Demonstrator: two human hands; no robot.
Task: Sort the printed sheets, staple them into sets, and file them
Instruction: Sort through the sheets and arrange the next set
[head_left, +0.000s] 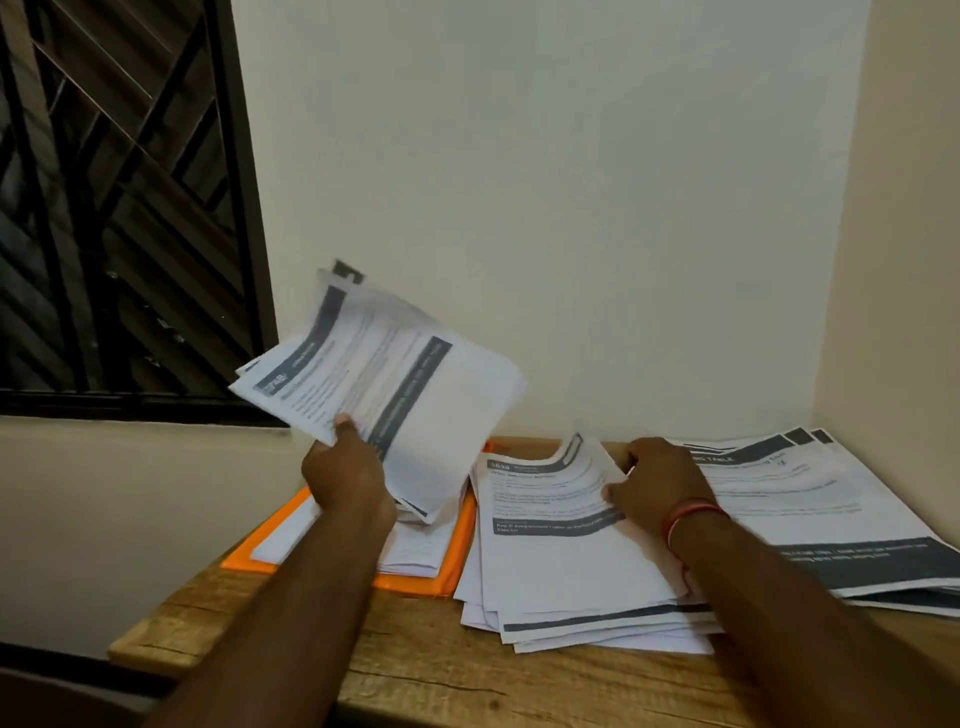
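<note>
My left hand (345, 475) grips a fanned bundle of printed sheets (384, 374) and holds it raised above an orange folder (457, 551) that lies open on the wooden table (415, 670). More white sheets lie inside the folder. In the middle of the table sits a loose pile of printed sheets (566, 571). My right hand (662, 483) rests on that pile and lifts the curled right edge of its top sheet with thumb and fingers. A red band circles the right wrist.
A third spread of sheets with dark header bars (810, 499) lies at the table's right end, in the wall corner. White walls stand behind and to the right. A barred window (119, 208) is on the left.
</note>
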